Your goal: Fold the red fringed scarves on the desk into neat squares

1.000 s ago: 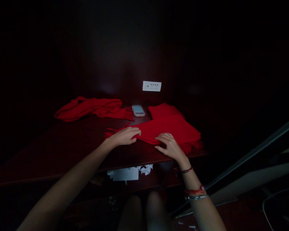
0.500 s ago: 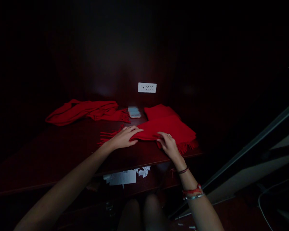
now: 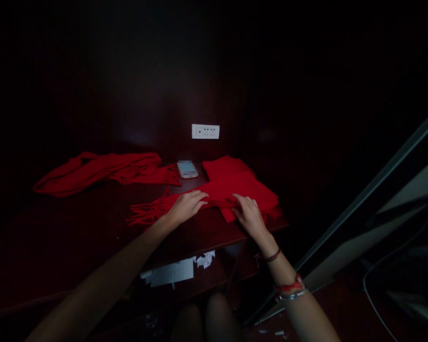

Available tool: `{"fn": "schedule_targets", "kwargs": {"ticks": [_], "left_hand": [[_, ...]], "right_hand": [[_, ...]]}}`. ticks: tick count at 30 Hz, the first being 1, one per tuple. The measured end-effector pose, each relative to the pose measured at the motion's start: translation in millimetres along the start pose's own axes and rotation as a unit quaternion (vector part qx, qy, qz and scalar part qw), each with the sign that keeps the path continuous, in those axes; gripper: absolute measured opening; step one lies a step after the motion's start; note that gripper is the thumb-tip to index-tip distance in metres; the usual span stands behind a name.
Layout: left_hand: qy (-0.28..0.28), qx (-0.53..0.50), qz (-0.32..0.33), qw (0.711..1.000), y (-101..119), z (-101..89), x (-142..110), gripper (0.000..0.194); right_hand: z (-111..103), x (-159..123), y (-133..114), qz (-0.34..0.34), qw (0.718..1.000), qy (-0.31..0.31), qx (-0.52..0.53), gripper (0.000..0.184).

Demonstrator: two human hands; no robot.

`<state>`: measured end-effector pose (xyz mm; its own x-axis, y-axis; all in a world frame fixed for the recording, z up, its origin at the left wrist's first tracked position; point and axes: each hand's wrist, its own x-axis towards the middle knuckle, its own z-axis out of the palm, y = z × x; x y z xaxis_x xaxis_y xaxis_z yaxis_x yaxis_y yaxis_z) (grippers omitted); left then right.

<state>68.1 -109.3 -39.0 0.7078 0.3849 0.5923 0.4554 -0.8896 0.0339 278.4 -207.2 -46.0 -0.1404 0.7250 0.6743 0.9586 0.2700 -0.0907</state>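
A red fringed scarf point(image 3: 235, 187) lies partly folded at the right end of a dark wooden table point(image 3: 85, 228). My left hand point(image 3: 187, 205) rests on the scarf's near edge, fingers curled over the cloth close to the loose fringe point(image 3: 146, 213). My right hand point(image 3: 248, 214) presses down on the folded part beside it, fingers together and bent. The grip of either hand is hard to judge in the dim light.
A second red scarf point(image 3: 100, 170) lies crumpled at the back left. A phone point(image 3: 187, 169) sits between the scarves, below a white wall socket point(image 3: 205, 131). Papers point(image 3: 173, 271) lie on a shelf under the table. A slanted light-edged panel point(image 3: 378, 209) stands at right.
Both hands have drawn closer together on the scarf, bunching its near edge. The fringe now trails farther left. The view has swung rightward.
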Motion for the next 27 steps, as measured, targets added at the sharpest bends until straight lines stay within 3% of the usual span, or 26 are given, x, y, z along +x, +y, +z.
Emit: {"fn": "schedule_targets", "kwargs": {"ticks": [7, 13, 18, 27], "left_hand": [[-0.045, 0.047, 0.030, 0.997, 4, -5.9, 2, 0.021], [-0.056, 0.033, 0.059, 0.996, 17, -8.6, 4, 0.029], [-0.057, 0.041, 0.076, 0.995, 18, -7.7, 3, 0.022], [-0.064, 0.098, 0.105, 0.988, 14, -17.3, 4, 0.022]], "right_hand": [[8, 1, 9, -0.008, 0.997, 0.049, 0.063, 0.020], [0, 4, 11, -0.025, 0.998, 0.016, 0.058, 0.018], [-14, 6, 10, -0.059, 0.997, -0.046, -0.006, 0.019], [-17, 5, 18, -0.081, 0.996, -0.039, -0.011, 0.020]]}}
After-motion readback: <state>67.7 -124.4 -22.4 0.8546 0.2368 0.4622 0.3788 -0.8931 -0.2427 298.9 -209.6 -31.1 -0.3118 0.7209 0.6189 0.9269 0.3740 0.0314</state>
